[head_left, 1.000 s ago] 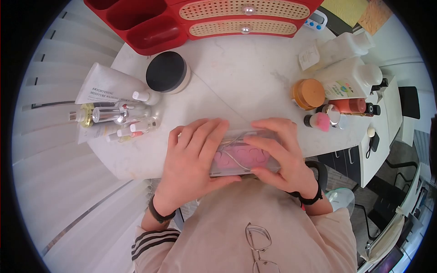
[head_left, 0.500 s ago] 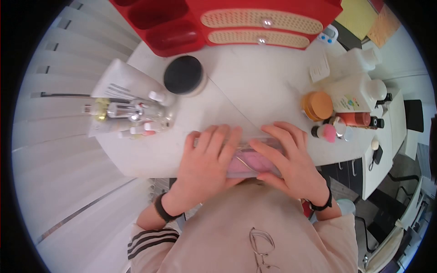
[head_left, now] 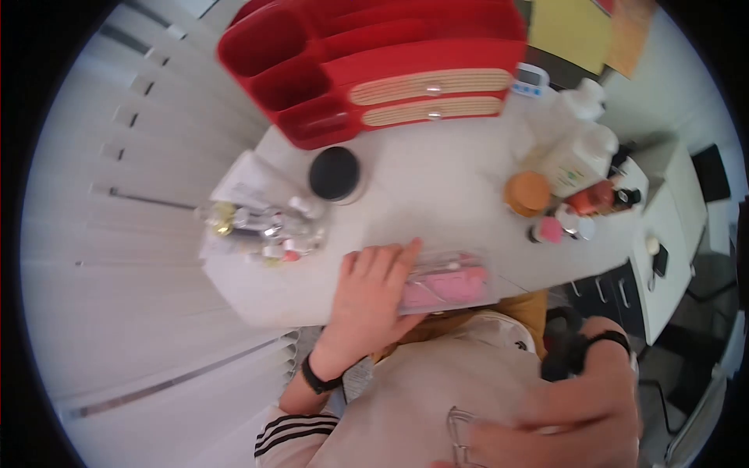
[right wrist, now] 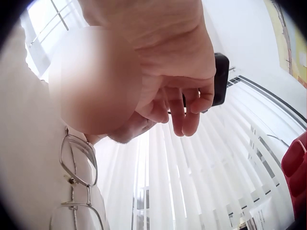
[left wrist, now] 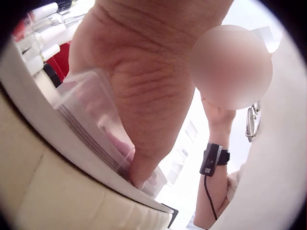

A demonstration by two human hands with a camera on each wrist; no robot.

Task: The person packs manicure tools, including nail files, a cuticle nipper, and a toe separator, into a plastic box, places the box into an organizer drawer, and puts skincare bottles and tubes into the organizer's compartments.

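A clear plastic box (head_left: 460,285) with pink contents sits at the table's front edge, in front of the person's body. My left hand (head_left: 365,300) grips its left end, fingers over the top and far side, thumb along the near side. The left wrist view shows that thumb against the front of the see-through box (left wrist: 91,108). Blurred in the head view, my right hand (head_left: 566,413) is raised off the table, in front of the shirt and close to the head. Its fingers (right wrist: 177,115) hang loosely curled in the right wrist view, beside a black device (right wrist: 221,79).
A red organizer (head_left: 374,62) with drawers stands at the back of the white table (head_left: 421,187). To the left are a black-lidded jar (head_left: 334,173) and several tubes and small bottles. An orange jar (head_left: 527,193) and white bottles (head_left: 581,160) stand right. Glasses (right wrist: 79,160) hang on the shirt.
My right hand has let go of the box and risen toward the head. The left hand stays on the box. The head view has shifted, showing more of the organizer.
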